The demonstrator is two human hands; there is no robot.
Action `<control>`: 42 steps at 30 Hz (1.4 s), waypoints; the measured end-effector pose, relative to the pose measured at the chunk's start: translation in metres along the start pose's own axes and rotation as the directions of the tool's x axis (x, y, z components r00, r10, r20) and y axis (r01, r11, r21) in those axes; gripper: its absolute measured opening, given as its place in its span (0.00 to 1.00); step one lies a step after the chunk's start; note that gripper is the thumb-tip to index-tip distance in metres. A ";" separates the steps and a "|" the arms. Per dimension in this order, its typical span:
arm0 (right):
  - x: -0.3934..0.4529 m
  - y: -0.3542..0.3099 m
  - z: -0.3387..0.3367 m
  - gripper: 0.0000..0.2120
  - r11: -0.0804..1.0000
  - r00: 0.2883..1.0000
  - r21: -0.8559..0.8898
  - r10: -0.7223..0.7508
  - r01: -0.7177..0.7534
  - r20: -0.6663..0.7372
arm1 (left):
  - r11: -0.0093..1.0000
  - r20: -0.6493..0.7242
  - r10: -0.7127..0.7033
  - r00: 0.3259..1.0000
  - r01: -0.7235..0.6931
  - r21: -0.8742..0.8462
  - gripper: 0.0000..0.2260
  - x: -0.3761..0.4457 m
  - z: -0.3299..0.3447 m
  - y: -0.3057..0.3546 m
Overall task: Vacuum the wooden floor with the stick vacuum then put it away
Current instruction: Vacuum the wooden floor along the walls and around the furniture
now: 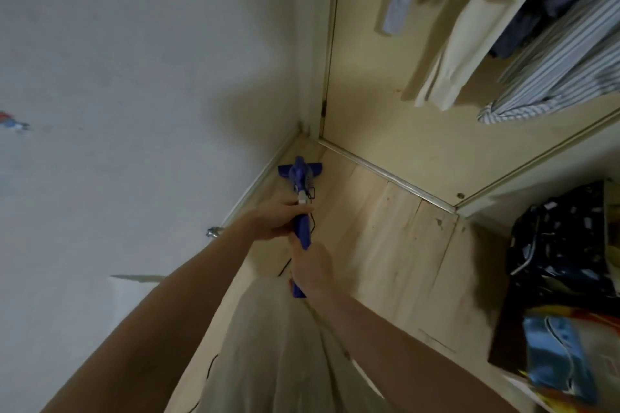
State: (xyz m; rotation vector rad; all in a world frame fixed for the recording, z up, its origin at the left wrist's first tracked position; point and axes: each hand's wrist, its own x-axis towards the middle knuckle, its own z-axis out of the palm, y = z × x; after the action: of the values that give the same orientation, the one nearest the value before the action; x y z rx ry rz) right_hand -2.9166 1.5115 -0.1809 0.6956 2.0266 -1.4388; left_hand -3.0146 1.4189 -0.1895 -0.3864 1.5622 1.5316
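floor corner [385, 228], vacuum [299, 174] against skirting

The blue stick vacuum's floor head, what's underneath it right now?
Pale wooden floor planks lie under the blue stick vacuum's floor head, near the corner by the white wall. The patch directly beneath is covered, so any dust there cannot be seen.

Head-worn wide-angle view, looking steeply down.
It faces the wooden floor [385, 245] in a corner by the wall [134, 77], close above both forearms.
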 end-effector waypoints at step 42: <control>0.096 -0.176 0.161 0.11 0.917 0.936 0.387 0.047 0.098 -0.349 | 0.985 0.192 0.025 0.981 -0.056 0.161 0.10 0.062 -0.199 0.102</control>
State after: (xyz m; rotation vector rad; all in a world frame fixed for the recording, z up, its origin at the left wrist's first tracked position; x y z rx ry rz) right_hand -3.0829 1.3159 -0.1746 1.1755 2.0148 -1.8832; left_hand -3.1980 1.2771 -0.2025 -0.1114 1.5406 1.4128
